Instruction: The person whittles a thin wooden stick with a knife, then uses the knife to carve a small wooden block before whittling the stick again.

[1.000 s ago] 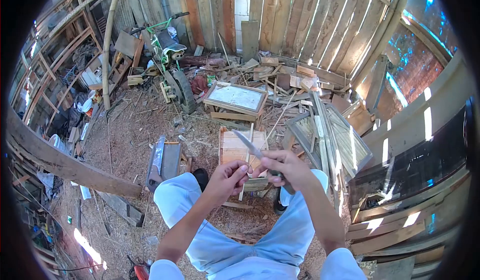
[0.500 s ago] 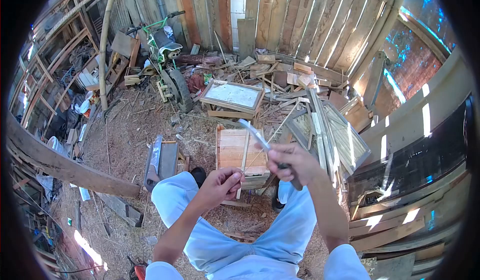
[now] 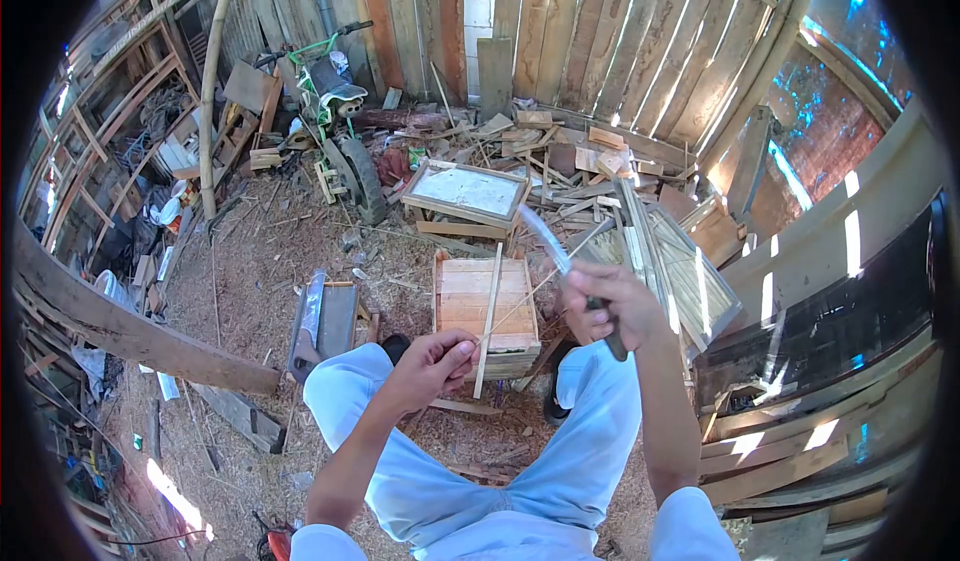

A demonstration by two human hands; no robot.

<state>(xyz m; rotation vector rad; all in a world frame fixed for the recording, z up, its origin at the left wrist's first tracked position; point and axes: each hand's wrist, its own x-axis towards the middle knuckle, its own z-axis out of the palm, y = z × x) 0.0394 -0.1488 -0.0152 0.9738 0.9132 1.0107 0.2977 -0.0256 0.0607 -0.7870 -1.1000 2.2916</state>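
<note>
My right hand [image 3: 622, 306] is closed around the dark handle of a knife [image 3: 546, 236], its blade pointing up and to the left. A thin wooden stick [image 3: 517, 307] slants from my left hand [image 3: 432, 369] up toward the knife and past it. The left fingers pinch its lower end. Whether the blade touches the stick I cannot tell. Below the hands, between my knees, stands a wooden slatted box [image 3: 465, 289] with a narrow flat strip [image 3: 491, 311] lying across it.
A handsaw [image 3: 310, 321] rests beside my left knee. Behind the box is a framed white panel [image 3: 465, 189]. Scrap wood [image 3: 545, 141] is piled along the plank wall, near a green motorbike [image 3: 335, 111]. A long beam [image 3: 150, 326] crosses the left side.
My right hand has moved right with the knife, away from my left hand, and the blade tip is farther up. My left hand has shifted slightly left, still pinching the stick.
</note>
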